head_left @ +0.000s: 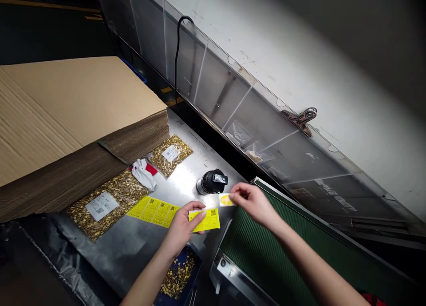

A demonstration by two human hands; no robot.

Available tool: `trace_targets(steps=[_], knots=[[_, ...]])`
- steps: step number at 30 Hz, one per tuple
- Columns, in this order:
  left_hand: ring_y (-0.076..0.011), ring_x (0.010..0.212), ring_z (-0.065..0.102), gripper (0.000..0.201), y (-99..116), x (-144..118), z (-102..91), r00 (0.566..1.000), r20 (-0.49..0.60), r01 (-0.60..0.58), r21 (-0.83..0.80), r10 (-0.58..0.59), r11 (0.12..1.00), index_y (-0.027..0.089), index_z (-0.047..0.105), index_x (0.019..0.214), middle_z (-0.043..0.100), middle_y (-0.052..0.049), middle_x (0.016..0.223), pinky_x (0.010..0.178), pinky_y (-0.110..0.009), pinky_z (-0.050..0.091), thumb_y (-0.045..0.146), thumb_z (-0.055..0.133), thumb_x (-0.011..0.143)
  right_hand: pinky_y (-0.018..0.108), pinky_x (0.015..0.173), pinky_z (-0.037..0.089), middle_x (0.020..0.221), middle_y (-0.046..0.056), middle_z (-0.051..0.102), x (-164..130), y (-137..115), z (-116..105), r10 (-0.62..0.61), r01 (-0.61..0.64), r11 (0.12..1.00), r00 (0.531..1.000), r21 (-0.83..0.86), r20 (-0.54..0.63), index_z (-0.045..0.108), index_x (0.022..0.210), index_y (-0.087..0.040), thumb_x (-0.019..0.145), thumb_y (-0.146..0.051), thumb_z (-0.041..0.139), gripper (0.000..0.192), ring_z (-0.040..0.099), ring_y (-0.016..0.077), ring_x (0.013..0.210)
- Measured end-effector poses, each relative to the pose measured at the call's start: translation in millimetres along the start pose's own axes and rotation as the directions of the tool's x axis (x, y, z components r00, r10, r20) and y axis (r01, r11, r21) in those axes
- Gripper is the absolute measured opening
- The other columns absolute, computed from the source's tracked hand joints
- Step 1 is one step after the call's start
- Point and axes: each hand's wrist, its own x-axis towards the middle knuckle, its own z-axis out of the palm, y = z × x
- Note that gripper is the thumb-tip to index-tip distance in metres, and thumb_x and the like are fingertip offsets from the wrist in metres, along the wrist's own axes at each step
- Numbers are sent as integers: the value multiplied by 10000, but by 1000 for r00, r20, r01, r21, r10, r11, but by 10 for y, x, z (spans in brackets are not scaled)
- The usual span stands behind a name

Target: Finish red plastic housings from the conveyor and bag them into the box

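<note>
My left hand (182, 228) is closed on a yellow printed label (210, 220) with a QR code, thumb on top. Between the thumb and fingers of my right hand (254, 204) is a small white sticker (226, 200) with a yellow oval print, just above and right of the label. On the metal table, a strip of yellow labels (153, 211) stretches out to the left behind my left hand. Beyond the hands stands a black-lidded bottle (212, 182). Under my left forearm, a blue bin (197, 264) holds many small gold-coloured metal pieces.
Clear bags of gold-coloured pieces (128, 186) (179, 147) lie by a cardboard stack (83, 101), near a white glove (143, 173). A green conveyor belt (262, 248) runs along the right. Behind stands a clear divided rack (216, 97) with a metal clip (303, 118).
</note>
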Motion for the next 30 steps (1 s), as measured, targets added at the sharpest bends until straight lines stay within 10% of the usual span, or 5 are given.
trace_targets(steps=[12,22,30], knots=[[-227,889,740,679,-20,36,8,999,47,-8,-108,13,994,156,554,1299,767,-68,956,782,-344,636,477,819,762,290,684,436,881,-22,722,-43,-14,755,-28,29,913,1000,-406,10,666,887,-279,884,-313,686,39,668,189,777],[-263,874,758,669,-241,62,-211,997,-45,57,-141,-64,988,135,626,1112,795,-109,920,737,-335,629,554,863,648,390,1041,457,1483,150,570,1548,-193,-622,-68,-210,758,916,-618,-395,445,1486,-185,1024,-251,354,476,593,291,1273],[-265,885,753,579,-358,24,-251,997,-45,50,-140,-57,989,159,661,1079,800,-107,952,709,-322,608,536,831,674,326,915,517,1131,140,762,2206,-102,-755,90,-237,693,965,-681,-245,711,1036,-194,857,-180,630,197,699,302,1107]])
